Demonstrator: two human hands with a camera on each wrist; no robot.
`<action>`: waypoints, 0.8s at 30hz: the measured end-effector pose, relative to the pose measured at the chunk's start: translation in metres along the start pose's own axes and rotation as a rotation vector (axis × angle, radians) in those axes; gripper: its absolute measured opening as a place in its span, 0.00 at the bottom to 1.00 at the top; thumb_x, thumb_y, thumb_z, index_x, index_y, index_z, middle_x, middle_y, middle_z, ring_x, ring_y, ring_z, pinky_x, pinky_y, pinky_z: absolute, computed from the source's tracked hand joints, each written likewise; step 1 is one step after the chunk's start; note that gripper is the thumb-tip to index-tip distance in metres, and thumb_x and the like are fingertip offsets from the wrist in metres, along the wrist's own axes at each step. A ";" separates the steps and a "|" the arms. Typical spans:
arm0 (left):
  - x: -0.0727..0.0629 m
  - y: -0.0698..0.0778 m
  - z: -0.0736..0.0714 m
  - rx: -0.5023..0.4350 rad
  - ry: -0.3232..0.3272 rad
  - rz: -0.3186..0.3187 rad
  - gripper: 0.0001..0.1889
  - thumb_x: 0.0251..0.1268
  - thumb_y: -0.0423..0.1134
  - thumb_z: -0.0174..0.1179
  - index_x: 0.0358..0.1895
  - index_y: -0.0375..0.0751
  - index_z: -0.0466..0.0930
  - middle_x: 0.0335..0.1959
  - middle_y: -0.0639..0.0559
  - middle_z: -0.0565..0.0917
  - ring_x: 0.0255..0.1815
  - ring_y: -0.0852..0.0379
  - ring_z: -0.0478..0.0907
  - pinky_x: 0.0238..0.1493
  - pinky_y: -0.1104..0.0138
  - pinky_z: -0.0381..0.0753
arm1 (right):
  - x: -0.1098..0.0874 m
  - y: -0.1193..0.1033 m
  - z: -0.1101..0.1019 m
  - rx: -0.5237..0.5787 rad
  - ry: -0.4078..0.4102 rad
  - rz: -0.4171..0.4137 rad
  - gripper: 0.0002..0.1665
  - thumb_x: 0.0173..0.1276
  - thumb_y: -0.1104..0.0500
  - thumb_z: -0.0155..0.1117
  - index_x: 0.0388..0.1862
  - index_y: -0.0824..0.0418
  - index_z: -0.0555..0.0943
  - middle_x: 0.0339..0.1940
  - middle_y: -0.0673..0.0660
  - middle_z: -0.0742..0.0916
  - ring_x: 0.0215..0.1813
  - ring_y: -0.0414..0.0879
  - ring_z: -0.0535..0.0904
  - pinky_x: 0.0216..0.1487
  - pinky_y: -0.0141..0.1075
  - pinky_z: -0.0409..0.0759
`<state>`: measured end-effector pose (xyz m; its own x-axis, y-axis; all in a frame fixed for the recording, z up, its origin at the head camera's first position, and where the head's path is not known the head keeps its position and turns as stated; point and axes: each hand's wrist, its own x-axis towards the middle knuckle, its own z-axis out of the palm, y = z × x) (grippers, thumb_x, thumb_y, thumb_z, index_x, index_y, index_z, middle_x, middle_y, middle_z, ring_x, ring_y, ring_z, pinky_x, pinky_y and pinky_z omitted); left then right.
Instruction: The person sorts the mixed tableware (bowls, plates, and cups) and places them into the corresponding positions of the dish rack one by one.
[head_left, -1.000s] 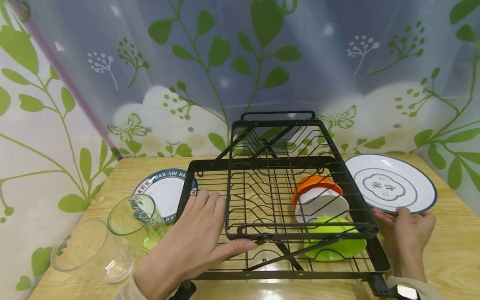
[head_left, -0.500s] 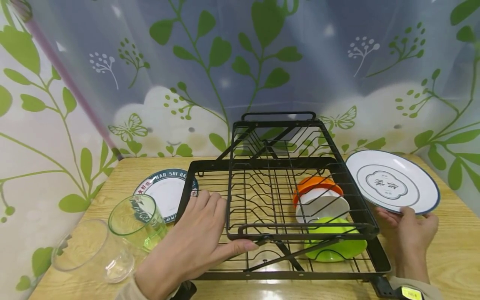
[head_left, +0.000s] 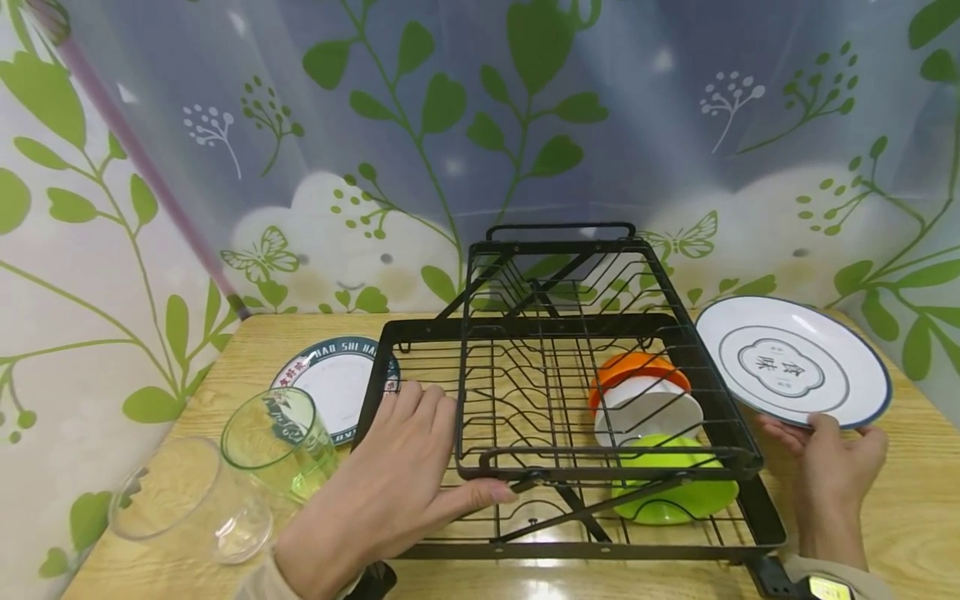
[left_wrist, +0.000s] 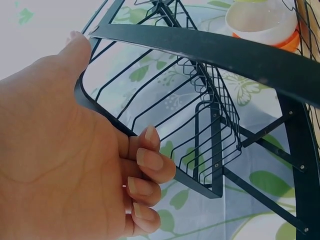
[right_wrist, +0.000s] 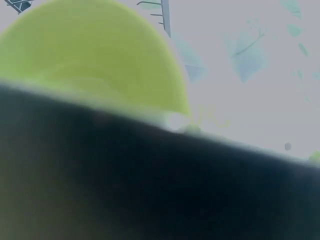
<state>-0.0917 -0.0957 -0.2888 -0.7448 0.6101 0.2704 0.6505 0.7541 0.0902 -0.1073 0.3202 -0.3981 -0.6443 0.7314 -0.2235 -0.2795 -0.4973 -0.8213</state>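
Observation:
My left hand (head_left: 390, 475) holds the left edge of the black wire dish rack (head_left: 555, 473) at its raised upper tier. In the left wrist view the fingertips (left_wrist: 150, 160) curl in over that edge. My right hand (head_left: 840, 467) pinches the near rim of a white plate (head_left: 780, 367) with a blue edge and grey lettering, thumb on top and fingers below. The plate is right of the rack, tilted slightly. Inside the rack, on the lower tier at right, stand an orange bowl (head_left: 633, 365), a white bowl (head_left: 648, 408) and a lime-green bowl (head_left: 667, 500).
Left of the rack are a smaller plate (head_left: 337, 392) with a dark green rim, a green glass (head_left: 273, 442) and a clear glass (head_left: 187, 500), all on the wooden table (head_left: 911, 508). A leaf-patterned curtain (head_left: 420, 167) hangs behind. In the right wrist view a dark blurred band covers the lower part.
My right hand and the white plate have shifted slightly to the right, away from the rack. The left hand keeps its hold, and the bowls stay put.

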 end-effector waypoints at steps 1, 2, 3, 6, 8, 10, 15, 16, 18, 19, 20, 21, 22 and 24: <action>0.000 0.000 0.000 0.001 -0.003 -0.002 0.35 0.60 0.77 0.38 0.31 0.44 0.62 0.29 0.55 0.61 0.34 0.54 0.56 0.40 0.65 0.58 | -0.001 -0.001 0.000 0.002 0.001 0.005 0.17 0.70 0.74 0.40 0.50 0.56 0.54 0.32 0.59 0.82 0.15 0.53 0.82 0.24 0.36 0.83; 0.000 0.000 0.000 0.002 -0.006 -0.003 0.35 0.59 0.78 0.38 0.31 0.44 0.62 0.29 0.55 0.61 0.33 0.54 0.56 0.40 0.65 0.57 | -0.002 -0.002 0.001 0.007 0.000 0.009 0.17 0.70 0.74 0.40 0.50 0.56 0.54 0.32 0.59 0.82 0.15 0.53 0.82 0.24 0.36 0.83; 0.000 0.000 -0.001 0.002 -0.009 -0.005 0.35 0.59 0.78 0.38 0.31 0.44 0.62 0.28 0.55 0.60 0.33 0.54 0.55 0.40 0.65 0.57 | -0.003 -0.003 0.001 0.014 0.001 0.014 0.17 0.70 0.74 0.40 0.50 0.56 0.54 0.32 0.59 0.82 0.16 0.53 0.82 0.24 0.36 0.83; 0.000 0.001 -0.001 -0.002 -0.015 -0.009 0.35 0.59 0.78 0.38 0.31 0.45 0.61 0.28 0.55 0.60 0.33 0.55 0.55 0.39 0.65 0.56 | -0.004 -0.005 0.002 0.032 -0.003 0.027 0.17 0.71 0.73 0.40 0.50 0.56 0.54 0.32 0.59 0.82 0.16 0.53 0.82 0.25 0.36 0.83; 0.000 0.001 -0.001 -0.002 -0.013 -0.008 0.35 0.59 0.78 0.37 0.31 0.45 0.62 0.28 0.55 0.60 0.33 0.55 0.55 0.40 0.65 0.57 | -0.001 -0.005 0.000 0.041 -0.001 0.033 0.17 0.71 0.73 0.41 0.50 0.55 0.54 0.33 0.59 0.82 0.17 0.53 0.82 0.26 0.36 0.83; -0.001 0.001 -0.001 -0.002 -0.010 -0.007 0.35 0.59 0.78 0.36 0.31 0.45 0.62 0.28 0.55 0.60 0.33 0.55 0.56 0.40 0.65 0.57 | 0.007 -0.002 -0.006 0.032 0.000 0.034 0.18 0.71 0.73 0.42 0.50 0.55 0.54 0.34 0.59 0.81 0.18 0.54 0.83 0.27 0.37 0.84; -0.001 0.001 0.000 -0.004 -0.002 -0.004 0.36 0.59 0.78 0.33 0.30 0.45 0.61 0.28 0.55 0.60 0.33 0.55 0.56 0.39 0.65 0.57 | 0.040 0.012 -0.029 0.038 -0.048 -0.023 0.20 0.70 0.72 0.45 0.52 0.54 0.54 0.38 0.61 0.82 0.22 0.59 0.84 0.32 0.42 0.84; -0.001 0.001 0.000 -0.004 0.000 -0.002 0.36 0.59 0.78 0.33 0.30 0.45 0.61 0.28 0.55 0.60 0.33 0.55 0.56 0.39 0.65 0.56 | 0.045 0.014 -0.032 0.041 -0.060 -0.040 0.20 0.70 0.72 0.45 0.52 0.54 0.54 0.39 0.62 0.82 0.23 0.60 0.84 0.33 0.42 0.84; -0.001 0.001 0.001 -0.005 0.008 0.003 0.36 0.60 0.78 0.32 0.30 0.45 0.61 0.28 0.55 0.60 0.33 0.54 0.56 0.40 0.65 0.57 | 0.048 0.014 -0.034 0.046 -0.072 -0.062 0.20 0.69 0.72 0.45 0.52 0.55 0.54 0.40 0.62 0.82 0.23 0.60 0.84 0.33 0.43 0.84; -0.001 0.001 0.001 -0.004 0.010 0.005 0.36 0.60 0.78 0.31 0.30 0.44 0.61 0.28 0.55 0.60 0.33 0.54 0.56 0.40 0.64 0.58 | 0.046 0.012 -0.032 0.042 -0.068 -0.063 0.20 0.70 0.73 0.45 0.52 0.55 0.54 0.40 0.62 0.82 0.23 0.60 0.84 0.32 0.43 0.84; -0.001 0.001 0.001 -0.003 0.013 0.008 0.37 0.60 0.78 0.30 0.31 0.44 0.61 0.28 0.54 0.60 0.33 0.54 0.56 0.40 0.64 0.58 | 0.044 0.009 -0.030 0.040 -0.061 -0.061 0.20 0.70 0.73 0.45 0.51 0.55 0.54 0.40 0.62 0.82 0.22 0.60 0.84 0.32 0.42 0.84; -0.001 0.001 0.001 -0.003 0.014 0.010 0.37 0.60 0.78 0.29 0.31 0.44 0.62 0.28 0.54 0.60 0.33 0.54 0.56 0.40 0.64 0.59 | 0.040 0.006 -0.026 0.031 -0.047 -0.052 0.20 0.70 0.73 0.45 0.51 0.55 0.54 0.39 0.62 0.82 0.22 0.59 0.84 0.32 0.42 0.84; 0.000 0.001 0.001 -0.003 0.015 0.011 0.37 0.60 0.78 0.29 0.31 0.43 0.62 0.28 0.54 0.61 0.34 0.54 0.57 0.40 0.63 0.59 | 0.037 0.003 -0.024 0.030 -0.041 -0.043 0.20 0.70 0.73 0.44 0.51 0.54 0.54 0.39 0.62 0.82 0.21 0.59 0.83 0.32 0.42 0.84; 0.000 0.001 0.000 -0.006 0.012 0.009 0.38 0.60 0.78 0.30 0.32 0.43 0.63 0.29 0.54 0.61 0.34 0.54 0.57 0.40 0.63 0.60 | 0.035 0.001 -0.021 0.041 -0.037 -0.036 0.20 0.70 0.73 0.45 0.51 0.55 0.54 0.39 0.62 0.82 0.21 0.59 0.83 0.31 0.42 0.84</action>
<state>-0.0909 -0.0951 -0.2889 -0.7372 0.6138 0.2824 0.6580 0.7472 0.0938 -0.1154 0.3552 -0.4172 -0.6585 0.7322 -0.1739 -0.3319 -0.4900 -0.8061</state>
